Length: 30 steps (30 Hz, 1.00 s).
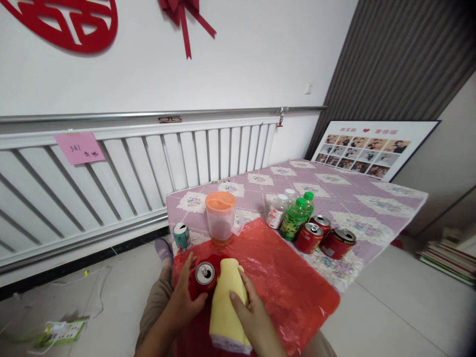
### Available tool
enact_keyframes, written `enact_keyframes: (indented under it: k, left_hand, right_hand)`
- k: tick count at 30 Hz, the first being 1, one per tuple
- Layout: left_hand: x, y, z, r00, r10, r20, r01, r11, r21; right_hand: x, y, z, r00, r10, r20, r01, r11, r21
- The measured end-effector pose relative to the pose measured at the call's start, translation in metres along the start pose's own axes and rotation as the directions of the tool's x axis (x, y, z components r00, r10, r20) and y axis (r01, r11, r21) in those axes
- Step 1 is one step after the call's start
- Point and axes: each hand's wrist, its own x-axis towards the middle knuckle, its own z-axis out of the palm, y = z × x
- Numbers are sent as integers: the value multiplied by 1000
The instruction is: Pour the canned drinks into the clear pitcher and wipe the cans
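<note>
Centrally, at the bottom edge of the frame, my right hand [255, 310] is closed on a folded yellow cloth [225, 297], thumb on top and fingers along its right side. Just left of it, my left hand [183, 295] is half open, curved around an opened red can [204, 274]; I cannot tell how firmly it presses. The can is upright, its top facing up, just beside the cloth. Both items are positioned over a red plastic sheet [282, 267], which covers the near part of the worktop [347, 198].

Beyond the sheet's left corner stands a teal can [181, 239]. At frame centre, a pitcher with an orange lid [220, 223] stands at the sheet's far edge. Right of centre, three dark red cans [309, 240] are grouped with green-capped bottles [293, 221] and white-capped bottles [275, 213].

Farther back, a white radiator [191, 153] spans the left and centre; a photo board [364, 148] leans at upper right.
</note>
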Motion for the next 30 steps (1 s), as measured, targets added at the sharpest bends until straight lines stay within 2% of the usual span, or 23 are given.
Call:
enact_keyframes:
  k: [2, 4, 10, 14, 18, 22, 24, 30]
  left_hand:
    - [2, 3, -4, 998, 2, 55, 0, 999, -35]
    - [4, 6, -4, 998, -2, 65, 3, 1000, -14]
    - [-1, 3, 7, 996, -32, -88, 39, 996, 86]
    - [-3, 0, 11, 991, -13, -132, 33, 988, 149]
    - [-2, 4, 0, 998, -19, -54, 28, 988, 153]
    - [2, 2, -11, 996, -9, 85, 5, 999, 47]
    - [2, 0, -11, 994, -2, 110, 0, 1000, 17]
    - [-1, 1, -3, 1000, 22, -20, -20, 994, 108]
  right_hand:
    - [-2, -3, 1, 1000, 11, 18, -11, 999, 46]
    - [-3, -1, 3, 999, 5, 35, -8, 998, 60]
    - [1, 26, 10, 999, -32, 36, 32, 999, -16]
    - [3, 31, 7, 999, -21, 25, 23, 997, -78]
    - [1, 17, 0, 1000, 4, 30, -3, 1000, -31]
    - [-3, 1, -1, 998, 31, 49, -35, 997, 74]
    - [-4, 1, 2, 999, 17, 50, -20, 997, 73]
    - [-1, 22, 10, 998, -11, 54, 13, 1000, -21]
